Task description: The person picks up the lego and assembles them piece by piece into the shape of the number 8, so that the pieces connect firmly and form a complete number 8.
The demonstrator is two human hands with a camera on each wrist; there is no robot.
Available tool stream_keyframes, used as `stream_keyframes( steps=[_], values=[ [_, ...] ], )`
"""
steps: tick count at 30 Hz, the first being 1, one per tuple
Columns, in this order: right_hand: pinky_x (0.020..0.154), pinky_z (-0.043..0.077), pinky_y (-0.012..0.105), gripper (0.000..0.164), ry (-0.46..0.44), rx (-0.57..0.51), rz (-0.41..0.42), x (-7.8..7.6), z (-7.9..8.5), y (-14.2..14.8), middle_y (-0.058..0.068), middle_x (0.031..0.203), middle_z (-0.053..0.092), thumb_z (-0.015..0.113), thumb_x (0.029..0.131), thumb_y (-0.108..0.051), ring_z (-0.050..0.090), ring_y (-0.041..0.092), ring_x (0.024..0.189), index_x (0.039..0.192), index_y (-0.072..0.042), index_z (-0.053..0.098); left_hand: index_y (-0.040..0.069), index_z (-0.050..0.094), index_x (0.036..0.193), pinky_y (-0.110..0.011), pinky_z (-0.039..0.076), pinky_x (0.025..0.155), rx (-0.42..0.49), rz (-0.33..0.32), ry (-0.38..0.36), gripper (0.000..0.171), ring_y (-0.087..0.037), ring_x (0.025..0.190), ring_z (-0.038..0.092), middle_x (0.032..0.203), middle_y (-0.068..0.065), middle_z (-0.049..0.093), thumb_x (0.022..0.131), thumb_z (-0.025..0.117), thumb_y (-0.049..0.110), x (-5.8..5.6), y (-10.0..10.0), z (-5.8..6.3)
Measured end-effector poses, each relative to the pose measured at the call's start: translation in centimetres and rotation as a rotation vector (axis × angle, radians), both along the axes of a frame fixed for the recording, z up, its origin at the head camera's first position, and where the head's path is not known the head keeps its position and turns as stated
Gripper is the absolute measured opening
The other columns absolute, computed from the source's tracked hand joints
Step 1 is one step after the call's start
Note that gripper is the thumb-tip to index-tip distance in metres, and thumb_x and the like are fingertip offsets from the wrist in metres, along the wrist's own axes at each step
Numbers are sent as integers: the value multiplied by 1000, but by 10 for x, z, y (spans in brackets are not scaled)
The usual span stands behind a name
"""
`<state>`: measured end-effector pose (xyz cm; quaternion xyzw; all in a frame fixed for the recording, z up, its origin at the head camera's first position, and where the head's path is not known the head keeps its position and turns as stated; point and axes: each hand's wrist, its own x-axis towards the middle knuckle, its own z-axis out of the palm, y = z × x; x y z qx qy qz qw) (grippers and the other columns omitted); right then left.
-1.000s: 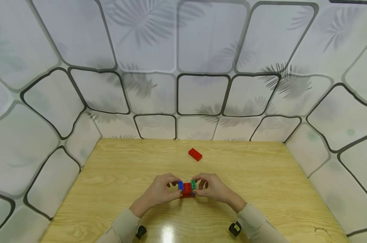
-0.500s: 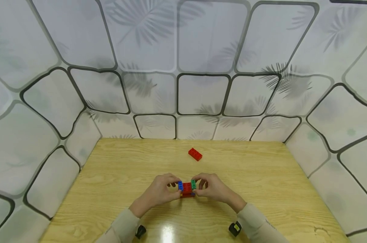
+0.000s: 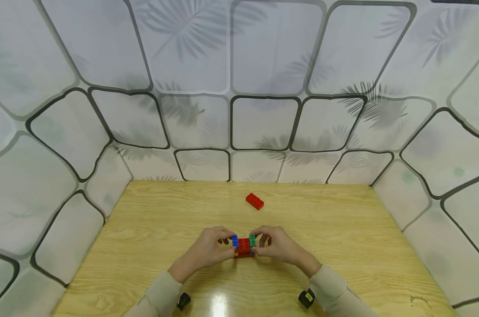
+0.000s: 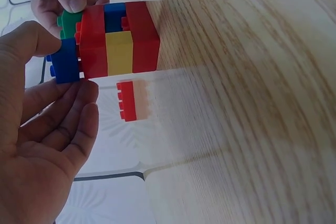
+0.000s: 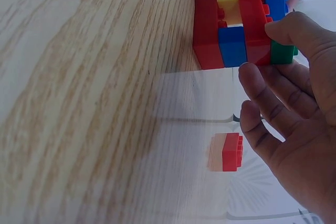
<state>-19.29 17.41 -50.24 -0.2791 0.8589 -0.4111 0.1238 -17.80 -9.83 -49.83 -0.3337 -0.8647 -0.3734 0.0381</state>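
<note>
A small stack of toy building blocks stands on the table between both hands. Its lowest layer is a red block (image 4: pixel 144 38); a yellow block (image 4: pixel 119 52) and a blue block (image 5: pixel 232 46) sit apart above it, bridged by an upper red block (image 3: pixel 244 244). My left hand (image 3: pixel 211 248) pinches a small blue block (image 4: pixel 66 62) at the left end of the top. In the left wrist view a thin gap with red studs shows beneath it. At the right end, my right hand (image 3: pixel 277 245) pinches a green block (image 3: pixel 252 240), whose underside is partly hidden by fingers.
Beyond the stack a loose red block (image 3: pixel 255 201) lies on the wooden table (image 3: pixel 164 211). Patterned fabric walls (image 3: pixel 263 123) close off the back and both sides. A dark strapped device (image 3: pixel 307 298) hangs by the right sleeve, another (image 3: pixel 183 301) by the left.
The small blue block and the left fingertips have shifted very slightly to the left. The right hand, the green block and the loose red block look the same.
</note>
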Motion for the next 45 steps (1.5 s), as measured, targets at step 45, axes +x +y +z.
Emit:
stream_keyframes(
  steps=[45],
  values=[
    [67, 53, 23, 40, 17, -22, 0, 1, 0, -1, 4, 115, 73, 80, 94, -22, 64, 4, 83, 129, -6, 70, 1, 69, 125, -26, 57, 78, 139, 6, -252, 35, -18, 96, 70, 115, -9, 75, 102, 72, 28, 4, -4, -11]
  ],
)
